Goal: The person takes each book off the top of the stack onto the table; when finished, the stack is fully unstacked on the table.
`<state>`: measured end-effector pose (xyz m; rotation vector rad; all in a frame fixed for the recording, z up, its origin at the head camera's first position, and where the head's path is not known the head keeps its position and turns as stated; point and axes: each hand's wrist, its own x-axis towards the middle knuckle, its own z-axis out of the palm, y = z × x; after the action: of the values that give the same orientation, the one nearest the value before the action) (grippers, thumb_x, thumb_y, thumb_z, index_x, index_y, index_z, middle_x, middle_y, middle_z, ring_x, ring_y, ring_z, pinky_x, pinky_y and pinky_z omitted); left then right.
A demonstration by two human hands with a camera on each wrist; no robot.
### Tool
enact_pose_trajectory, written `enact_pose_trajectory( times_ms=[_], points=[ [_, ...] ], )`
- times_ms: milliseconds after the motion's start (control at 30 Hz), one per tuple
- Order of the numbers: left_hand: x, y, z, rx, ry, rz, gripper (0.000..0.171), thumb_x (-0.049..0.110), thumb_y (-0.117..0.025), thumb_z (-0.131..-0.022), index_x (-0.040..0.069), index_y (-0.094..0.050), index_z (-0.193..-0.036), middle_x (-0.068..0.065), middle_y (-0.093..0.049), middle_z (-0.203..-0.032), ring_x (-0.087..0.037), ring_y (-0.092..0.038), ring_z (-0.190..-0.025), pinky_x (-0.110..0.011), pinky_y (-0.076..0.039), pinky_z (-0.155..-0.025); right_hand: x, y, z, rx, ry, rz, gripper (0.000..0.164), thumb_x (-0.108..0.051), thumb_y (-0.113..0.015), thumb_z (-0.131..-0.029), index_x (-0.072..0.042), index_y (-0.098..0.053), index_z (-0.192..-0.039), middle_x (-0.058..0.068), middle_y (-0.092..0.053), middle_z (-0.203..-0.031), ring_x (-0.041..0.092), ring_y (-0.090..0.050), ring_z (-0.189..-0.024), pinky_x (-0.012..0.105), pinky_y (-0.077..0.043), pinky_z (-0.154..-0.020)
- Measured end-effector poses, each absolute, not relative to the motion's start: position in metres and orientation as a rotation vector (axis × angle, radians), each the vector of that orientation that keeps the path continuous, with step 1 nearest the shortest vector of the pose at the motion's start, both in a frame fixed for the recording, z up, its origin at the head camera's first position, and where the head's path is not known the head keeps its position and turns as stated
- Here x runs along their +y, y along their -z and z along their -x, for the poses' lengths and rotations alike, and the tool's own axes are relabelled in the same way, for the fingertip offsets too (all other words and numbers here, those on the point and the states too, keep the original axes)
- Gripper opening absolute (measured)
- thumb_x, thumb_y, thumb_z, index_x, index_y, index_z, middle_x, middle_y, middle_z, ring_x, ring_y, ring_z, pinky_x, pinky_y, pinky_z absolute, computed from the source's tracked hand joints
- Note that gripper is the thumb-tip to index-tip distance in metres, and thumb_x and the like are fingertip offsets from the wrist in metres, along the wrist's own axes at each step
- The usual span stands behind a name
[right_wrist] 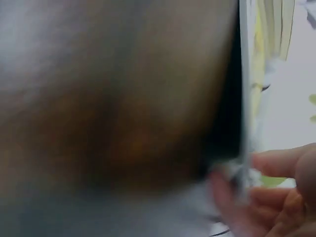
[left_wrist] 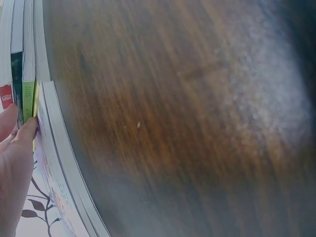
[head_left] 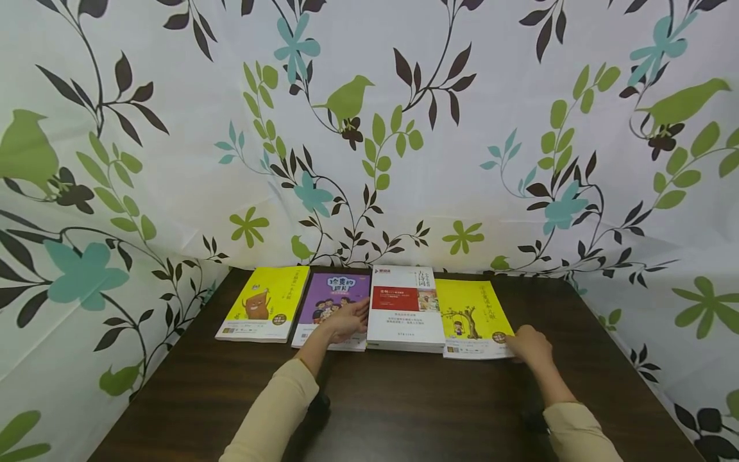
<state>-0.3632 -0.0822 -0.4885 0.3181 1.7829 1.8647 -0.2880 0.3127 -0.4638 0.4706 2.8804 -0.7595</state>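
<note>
My left hand (head_left: 348, 322) reaches over the purple book (head_left: 320, 298), its extended fingers at the left side of the white book (head_left: 404, 328) with a red band. In the left wrist view, fingertips (left_wrist: 28, 129) touch the side of a stack of several books (left_wrist: 29, 59), with red, dark and green edges. At the far right of the row, my right hand (head_left: 531, 346) pinches the lower right corner of a yellow book (head_left: 487, 311) with a tree and swing on its cover. The right wrist view shows thumb and fingers (right_wrist: 274, 165) about that book's edge (right_wrist: 245, 98), tilted off the table.
Another yellow book (head_left: 288, 285), with a brown cartoon figure, lies at the left end of the row. The books lie along the back of a dark wooden table (head_left: 404, 410). A white cloth (head_left: 433, 160) printed with leaves and birds hangs behind and at both sides.
</note>
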Motion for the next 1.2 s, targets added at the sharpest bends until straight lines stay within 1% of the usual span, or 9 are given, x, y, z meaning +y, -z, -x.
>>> enact_pose_trajectory(
  times_ms=[33, 167, 300, 367, 500, 600, 733, 933, 1200],
  points=[
    [-0.082, 0.488, 0.364, 1.790, -1.863, -0.311, 0.090, -0.032, -0.035, -0.078, -0.002, -0.001, -0.155, -0.023, -0.001, -0.162, -0.038, -0.007, -0.149, -0.049, -0.019, -0.118, 0.307, 0.458, 0.288, 2.900, 0.668, -0.450, 0.046, -0.023, -0.058, -0.093, 0.021, -0.055, -0.108, 0.027, -0.060, -0.086, 0.033, -0.059, -0.074, 0.047, -0.048, -0.069],
    [-0.081, 0.489, 0.364, 1.815, -1.861, -0.282, 0.090, -0.031, -0.036, -0.077, -0.002, -0.002, -0.155, -0.023, -0.003, -0.162, -0.038, -0.009, -0.149, -0.048, -0.019, -0.118, 0.286, 0.446, 0.288, 2.906, 0.505, -0.405, 0.047, -0.022, -0.055, -0.094, 0.020, -0.052, -0.114, 0.024, -0.056, -0.084, 0.033, -0.051, -0.073, 0.040, -0.044, -0.061],
    [-0.079, 0.491, 0.361, 1.831, -1.852, -0.292, 0.091, -0.032, -0.037, -0.076, -0.003, -0.002, -0.155, -0.022, -0.004, -0.162, -0.039, -0.008, -0.149, -0.049, -0.017, -0.118, 0.269, 0.442, 0.289, 2.926, 0.487, -0.367, 0.037, -0.017, -0.048, -0.096, 0.018, -0.057, -0.107, 0.020, -0.054, -0.078, 0.031, -0.051, -0.069, 0.036, -0.042, -0.056],
    [-0.078, 0.492, 0.360, 1.837, -1.841, -0.296, 0.091, -0.031, -0.036, -0.076, -0.002, -0.002, -0.155, -0.021, -0.004, -0.162, -0.038, -0.007, -0.149, -0.049, -0.016, -0.119, 0.260, 0.441, 0.292, 2.963, 0.515, -0.311, 0.040, -0.019, -0.046, -0.099, 0.017, -0.059, -0.110, 0.025, -0.060, -0.086, 0.035, -0.058, -0.076, 0.041, -0.048, -0.062],
    [-0.078, 0.492, 0.360, 1.847, -1.833, -0.292, 0.091, -0.030, -0.036, -0.076, -0.001, -0.002, -0.156, -0.020, -0.004, -0.163, -0.037, -0.007, -0.149, -0.049, -0.015, -0.119, 0.245, 0.439, 0.302, 2.941, 0.709, -0.164, 0.052, -0.028, -0.042, -0.102, 0.016, -0.055, -0.126, 0.026, -0.065, -0.101, 0.032, -0.063, -0.085, 0.045, -0.051, -0.072],
    [-0.078, 0.492, 0.361, 1.852, -1.834, -0.292, 0.091, -0.030, -0.036, -0.076, -0.001, -0.002, -0.156, -0.021, -0.004, -0.163, -0.037, -0.007, -0.149, -0.049, -0.016, -0.119, 0.234, 0.441, 0.308, 2.853, 0.858, -0.122, 0.057, -0.032, -0.042, -0.102, 0.015, -0.051, -0.131, 0.021, -0.067, -0.100, 0.023, -0.064, -0.079, 0.040, -0.053, -0.070],
    [-0.079, 0.492, 0.363, 1.864, -1.831, -0.304, 0.092, -0.030, -0.037, -0.075, -0.001, -0.003, -0.156, -0.021, -0.005, -0.162, -0.038, -0.008, -0.149, -0.050, -0.018, -0.118, 0.221, 0.449, 0.311, 2.791, 0.950, -0.089, 0.056, -0.034, -0.046, -0.101, 0.014, -0.055, -0.128, 0.017, -0.069, -0.097, 0.019, -0.066, -0.076, 0.037, -0.055, -0.068],
    [-0.078, 0.494, 0.363, 1.864, -1.837, -0.300, 0.092, -0.029, -0.037, -0.074, -0.002, -0.004, -0.155, -0.021, -0.006, -0.162, -0.038, -0.009, -0.149, -0.049, -0.017, -0.118, 0.204, 0.458, 0.308, 2.826, 1.011, -0.080, 0.045, -0.031, -0.060, -0.096, 0.011, -0.066, -0.112, 0.011, -0.065, -0.083, 0.019, -0.059, -0.068, 0.029, -0.048, -0.057],
    [-0.079, 0.490, 0.358, 1.893, -1.827, -0.299, 0.091, -0.029, -0.037, -0.076, -0.001, -0.004, -0.156, -0.020, -0.005, -0.162, -0.038, -0.008, -0.149, -0.049, -0.016, -0.119, 0.190, 0.461, 0.310, 2.918, 0.991, -0.181, 0.047, -0.030, -0.074, -0.086, 0.011, -0.067, -0.108, 0.020, -0.068, -0.097, 0.026, -0.057, -0.078, 0.032, -0.046, -0.062]
  ],
)
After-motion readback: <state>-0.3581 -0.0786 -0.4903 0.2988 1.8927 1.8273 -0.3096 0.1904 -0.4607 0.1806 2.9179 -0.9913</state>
